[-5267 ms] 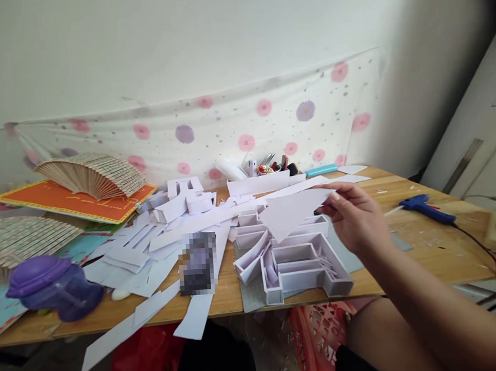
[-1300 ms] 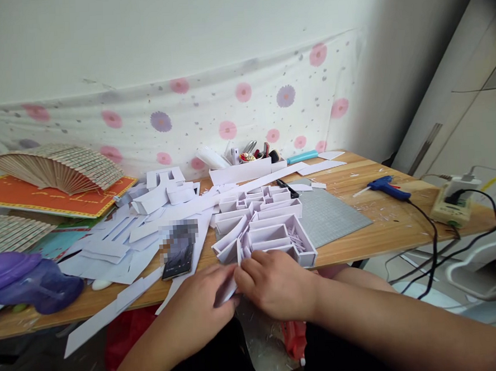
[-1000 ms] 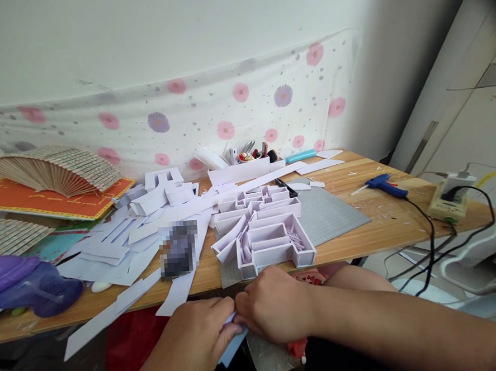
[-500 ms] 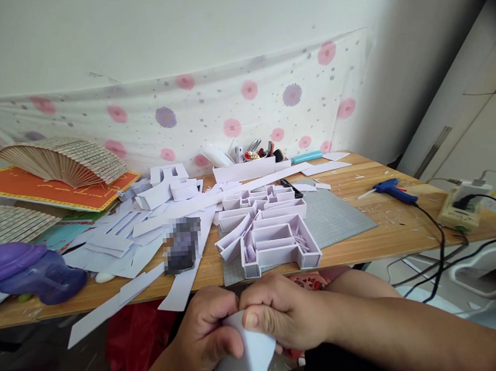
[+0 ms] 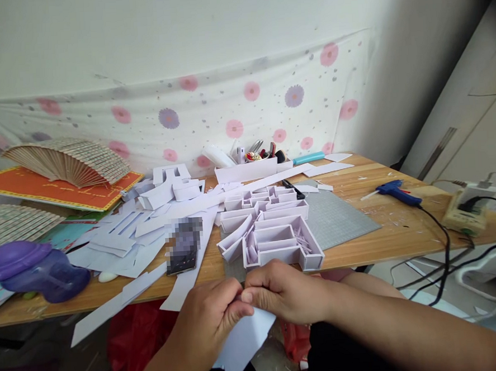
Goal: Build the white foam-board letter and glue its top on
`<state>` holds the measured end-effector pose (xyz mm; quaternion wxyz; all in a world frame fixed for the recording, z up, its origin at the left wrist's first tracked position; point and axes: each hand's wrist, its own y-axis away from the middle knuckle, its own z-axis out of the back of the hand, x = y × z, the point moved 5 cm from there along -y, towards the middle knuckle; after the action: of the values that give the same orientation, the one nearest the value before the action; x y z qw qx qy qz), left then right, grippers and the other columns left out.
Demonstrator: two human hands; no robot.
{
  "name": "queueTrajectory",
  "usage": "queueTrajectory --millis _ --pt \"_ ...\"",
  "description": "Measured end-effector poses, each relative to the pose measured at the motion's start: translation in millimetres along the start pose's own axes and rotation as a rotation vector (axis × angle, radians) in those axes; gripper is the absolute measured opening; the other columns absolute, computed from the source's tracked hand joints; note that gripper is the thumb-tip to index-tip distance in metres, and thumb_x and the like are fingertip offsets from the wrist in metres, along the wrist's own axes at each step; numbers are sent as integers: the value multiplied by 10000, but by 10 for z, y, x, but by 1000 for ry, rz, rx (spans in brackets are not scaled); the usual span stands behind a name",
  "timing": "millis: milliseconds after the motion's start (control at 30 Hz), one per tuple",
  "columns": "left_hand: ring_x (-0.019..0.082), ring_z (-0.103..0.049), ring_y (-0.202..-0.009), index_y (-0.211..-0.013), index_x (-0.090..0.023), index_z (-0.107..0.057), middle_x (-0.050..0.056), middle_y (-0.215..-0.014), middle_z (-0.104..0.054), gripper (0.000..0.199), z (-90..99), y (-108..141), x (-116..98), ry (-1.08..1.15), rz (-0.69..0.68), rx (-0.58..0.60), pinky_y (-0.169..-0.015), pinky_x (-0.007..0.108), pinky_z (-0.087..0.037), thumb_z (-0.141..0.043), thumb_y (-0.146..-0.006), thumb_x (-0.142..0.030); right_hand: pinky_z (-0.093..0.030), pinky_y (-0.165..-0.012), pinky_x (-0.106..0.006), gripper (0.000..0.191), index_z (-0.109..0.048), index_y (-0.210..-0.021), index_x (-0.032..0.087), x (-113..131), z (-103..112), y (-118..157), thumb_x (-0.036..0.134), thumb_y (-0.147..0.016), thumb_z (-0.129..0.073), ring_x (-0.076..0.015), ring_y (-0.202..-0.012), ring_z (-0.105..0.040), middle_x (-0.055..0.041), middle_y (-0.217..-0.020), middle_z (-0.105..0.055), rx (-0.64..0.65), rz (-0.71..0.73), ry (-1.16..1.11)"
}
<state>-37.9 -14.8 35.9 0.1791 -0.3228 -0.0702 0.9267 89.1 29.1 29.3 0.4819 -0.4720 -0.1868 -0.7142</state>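
Note:
My left hand (image 5: 211, 311) and my right hand (image 5: 283, 292) meet at the table's front edge, thumbs side by side. Both pinch the upper edge of a white sheet (image 5: 247, 339), which hangs down between them over my lap. Just beyond my hands, white open-topped boxes (image 5: 278, 234) with divided compartments sit on a grey cutting mat (image 5: 338, 216). Thin white strips fill some of the compartments. My fingers partly hide the sheet's top edge.
A pile of white cut pieces (image 5: 112, 244) and a blurred phone (image 5: 184, 245) lie left. Further left are a purple container (image 5: 38, 271) and fans (image 5: 68, 160). At right, a blue glue gun (image 5: 399, 192) has a cord running to a power strip (image 5: 464, 214).
Both hands have moved slightly up, and their thumbs have come closer together. The white sheet has tilted and hangs lower left of my right hand. The view has shifted a little.

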Motion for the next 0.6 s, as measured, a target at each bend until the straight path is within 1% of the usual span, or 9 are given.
queueTrajectory --millis 100,200,300,367,500,600 --pt "123 -424 -508 -589 -187 -449 -8 -541 -459 556 -58 17 39 184 45 -13 -491 247 -283 -368 -853 -670 -260 -481 -183 424 -438 -650 164 42 -8 6 472 -940 -437 -58 -531 -295 69 -571 -317 8 25 -88" --pt "132 -429 -539 -592 -183 -472 -4 -550 -439 563 -96 21 93 365 124 -61 -511 244 -316 -368 -853 -672 -255 -477 -189 463 -428 -634 164 78 1 -2 521 -928 -435 -58 -536 -290 67 -571 -303 -46 70 -180" --pt "125 -397 -536 -564 -180 -437 -10 -542 -395 572 -155 8 127 497 201 -103 -510 243 -317 -387 -843 -677 -288 -488 -190 495 -477 -657 152 67 -27 -16 614 -809 -570 -65 -562 -342 58 -588 -367 -22 12 -309" --pt "117 -370 -527 -556 -175 -435 -13 -533 -380 576 -198 -9 129 543 230 -118 -500 241 -302 -419 -825 -684 -297 -487 -191 503 -504 -661 144 58 -39 -19 620 -737 -649 -68 -565 -354 55 -589 -394 -16 -35 -351" --pt "114 -361 -534 -549 -166 -469 -13 -537 -382 575 -250 -15 135 667 326 -167 -490 232 -302 -511 -764 -697 -253 -458 -195 474 -459 -600 158 76 -22 -13 567 -775 -623 -60 -530 -302 62 -558 -346 -140 -7 -334" --pt "109 -359 -531 -549 -165 -476 -16 -537 -391 554 -283 -2 132 783 400 -211 -474 224 -305 -566 -736 -678 -257 -462 -204 450 -435 -580 169 61 -25 -6 531 -795 -594 -68 -531 -312 53 -559 -352 -225 -6 -312"
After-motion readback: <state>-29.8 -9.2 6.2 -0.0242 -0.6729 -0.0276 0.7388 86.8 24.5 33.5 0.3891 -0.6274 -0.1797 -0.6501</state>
